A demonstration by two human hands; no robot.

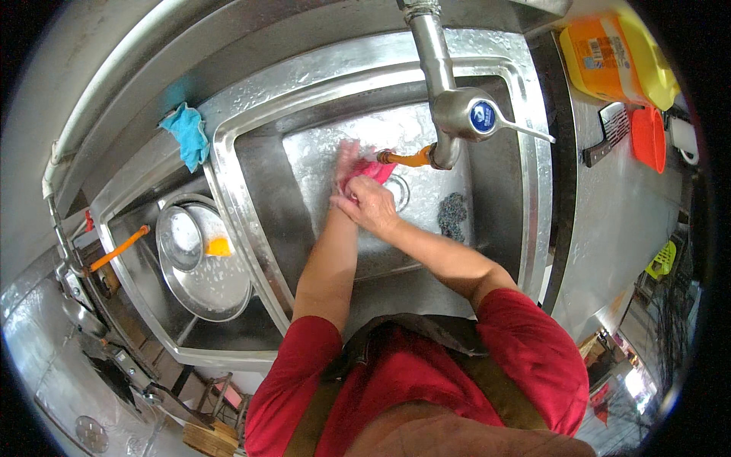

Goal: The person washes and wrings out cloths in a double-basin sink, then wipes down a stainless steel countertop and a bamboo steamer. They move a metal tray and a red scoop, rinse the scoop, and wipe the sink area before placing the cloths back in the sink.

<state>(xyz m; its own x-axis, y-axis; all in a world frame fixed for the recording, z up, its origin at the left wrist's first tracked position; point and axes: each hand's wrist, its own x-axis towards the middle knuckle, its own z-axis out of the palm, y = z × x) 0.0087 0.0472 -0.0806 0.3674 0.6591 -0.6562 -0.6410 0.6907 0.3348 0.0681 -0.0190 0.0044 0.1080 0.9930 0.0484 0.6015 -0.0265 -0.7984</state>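
Observation:
Both of my hands are over the right-hand basin of a stainless steel sink (497, 194), beneath the faucet. My right hand (372, 201) is curled on a wet pink cloth (376, 171), its thumb against my left wrist. Beside the cloth, my left hand (346, 159) is blurred by motion, so its grip is unclear. The faucet (448, 114) has an orange hose (412, 158) on its spout, ending close to the cloth. Partly hidden behind the cloth and right hand is a round drain (403, 191). A dark metal scouring pad (452, 216) lies on the basin floor to the right.
The left basin (228, 337) holds metal dishes (211, 285) and an orange piece (218, 247). A blue cloth (189, 137) drapes over the rim. On the right counter (605, 211) are a yellow jug (614, 60), a cleaver (609, 132) and a red container (648, 139).

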